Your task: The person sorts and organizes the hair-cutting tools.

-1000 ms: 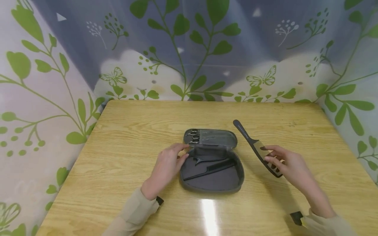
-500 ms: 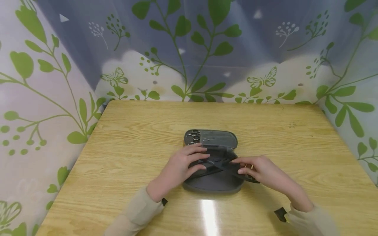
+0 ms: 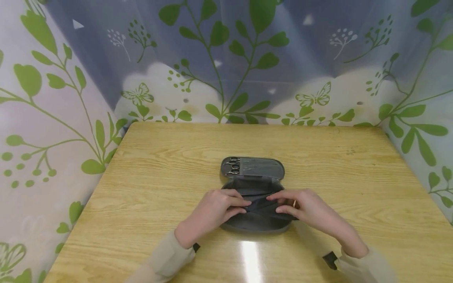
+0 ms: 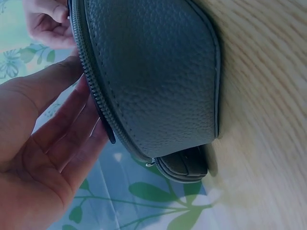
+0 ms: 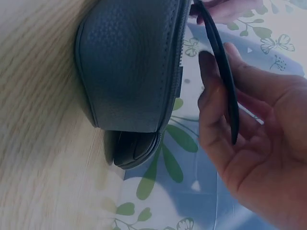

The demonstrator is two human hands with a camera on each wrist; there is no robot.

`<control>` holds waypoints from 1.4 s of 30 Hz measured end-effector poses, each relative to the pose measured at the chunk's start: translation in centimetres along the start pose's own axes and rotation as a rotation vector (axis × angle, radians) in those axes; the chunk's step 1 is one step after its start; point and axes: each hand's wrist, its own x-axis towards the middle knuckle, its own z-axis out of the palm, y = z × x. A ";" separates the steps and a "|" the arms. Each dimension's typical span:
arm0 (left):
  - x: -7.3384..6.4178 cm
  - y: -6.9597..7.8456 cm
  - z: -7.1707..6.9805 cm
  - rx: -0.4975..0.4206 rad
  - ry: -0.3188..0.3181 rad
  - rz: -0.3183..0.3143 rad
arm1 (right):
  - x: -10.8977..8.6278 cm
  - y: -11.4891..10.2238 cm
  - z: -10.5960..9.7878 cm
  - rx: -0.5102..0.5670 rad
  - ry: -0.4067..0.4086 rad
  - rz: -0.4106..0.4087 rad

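A dark grey zip case point(image 3: 255, 226) sits on the wooden table with its lid point(image 3: 263, 167) folded open at the back. My right hand point(image 3: 306, 202) holds a black comb point(image 5: 221, 62) between thumb and fingers, above the case's right side. From the left, my left hand point(image 3: 217, 206) reaches over the rim, thumb and fingers drawn together at the comb's far end. A dark rounded tip point(image 4: 111, 136) sticks out past those fingers in the left wrist view. Both hands and the held comb cover most of what lies inside.
Several scissors point(image 3: 232, 167) with finger rings are tucked into the left of the lid, beside a clear pocket. The wooden table point(image 3: 170, 157) spreads around the case. A leaf-patterned curtain point(image 3: 226, 59) hangs behind and along the sides.
My right hand has brought the comb from the table's right side leftward over the case. My left hand has gone from the case's rim to over its inside, fingers now closer together.
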 end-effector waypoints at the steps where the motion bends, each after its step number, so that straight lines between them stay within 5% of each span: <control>1: 0.0 0.0 0.0 -0.002 0.000 0.000 | 0.0 0.1 0.1 -0.011 0.033 -0.002; 11: -0.8 -0.7 -0.7 0.102 0.032 -0.083 | -0.3 1.2 -0.2 -0.082 0.342 0.182; 20: -0.5 -0.6 -1.3 0.155 -0.097 -0.205 | -0.9 2.3 0.4 -0.046 0.227 0.221; 28: 0.4 -0.2 -0.6 0.247 -0.187 -0.167 | -0.9 2.4 0.9 -0.032 0.136 0.244; 42: 1.0 -0.3 -0.2 0.097 -0.134 -0.191 | -1.0 2.5 0.9 -0.060 0.136 0.246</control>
